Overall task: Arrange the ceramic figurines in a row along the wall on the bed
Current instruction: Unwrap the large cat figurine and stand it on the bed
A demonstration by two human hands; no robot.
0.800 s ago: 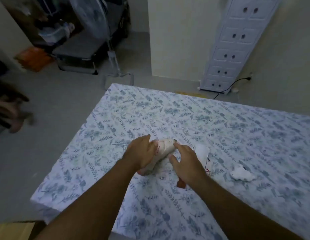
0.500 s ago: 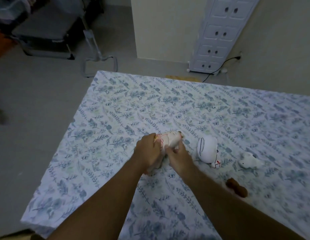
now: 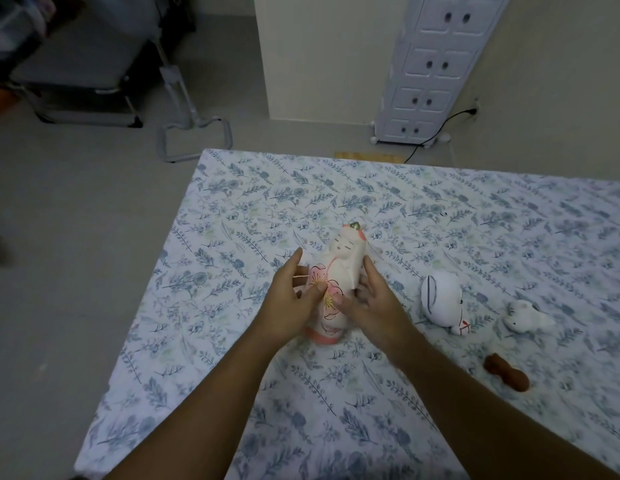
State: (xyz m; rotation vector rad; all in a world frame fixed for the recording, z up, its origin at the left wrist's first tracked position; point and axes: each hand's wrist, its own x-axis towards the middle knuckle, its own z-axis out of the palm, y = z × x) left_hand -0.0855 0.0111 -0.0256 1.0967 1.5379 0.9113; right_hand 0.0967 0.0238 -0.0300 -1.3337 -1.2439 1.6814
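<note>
A tall white ceramic doll (image 3: 339, 268) with pink flowers and a pink base stands upright on the floral bed sheet (image 3: 232, 237). My left hand (image 3: 289, 303) grips its left side and my right hand (image 3: 374, 303) its right side, thumbs on the painted flowers. To the right, a white rabbit figurine (image 3: 442, 301) with dark stripes lies on its side. Farther right lies a small white animal figurine (image 3: 528, 320). In front of that one lies a small brown figurine (image 3: 506, 372).
The beige wall (image 3: 561, 98) runs along the bed's far right edge. A white plastic drawer cabinet (image 3: 436, 67) leans by it with a black cable plugged in. A fan stand (image 3: 183, 109) and a dark cot (image 3: 76, 71) sit on the grey floor to the left.
The doll, lying tipped under both hands before, now stands upright between them. The camera view has shifted, so the rabbit and small figurines show fully at the right.
</note>
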